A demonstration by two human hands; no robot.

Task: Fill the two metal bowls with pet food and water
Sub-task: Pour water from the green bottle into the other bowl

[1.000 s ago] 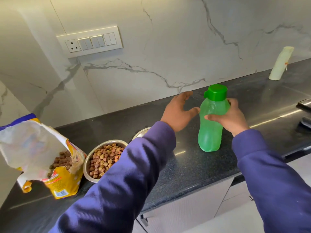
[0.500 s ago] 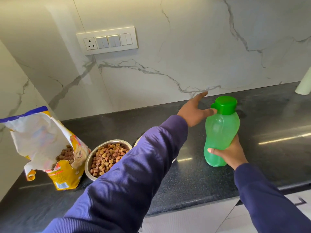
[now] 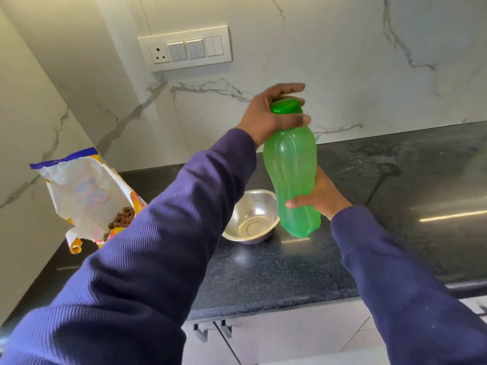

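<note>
A dark speckled stone counter (image 3: 276,275) runs across the lower half of the frame, glossy enough to catch streaks of light at the right edge, with a wet-looking patch toward the upper right. Behind it rises a white marble-veined wall (image 3: 342,61), which turns a corner at the left; a white switch panel with a socket (image 3: 185,48) sits on it in the upper centre. Pale cabinet fronts (image 3: 276,335) show beneath the counter edge at the bottom.

At centre frame the green bottle (image 3: 291,177) is held upright, its base apparently just off the counter. The right hand (image 3: 320,197) grips its lower body, fingers wrapped behind and thumb across the front. The left hand (image 3: 268,115) curls round the green cap (image 3: 286,106) at the top. Both arms wear purple ribbed sleeves.

Just left of the bottle's base stands an empty metal bowl (image 3: 251,219). At the left of the frame an opened pet food bag (image 3: 87,196) leans, brown kibble visible in its mouth
</note>
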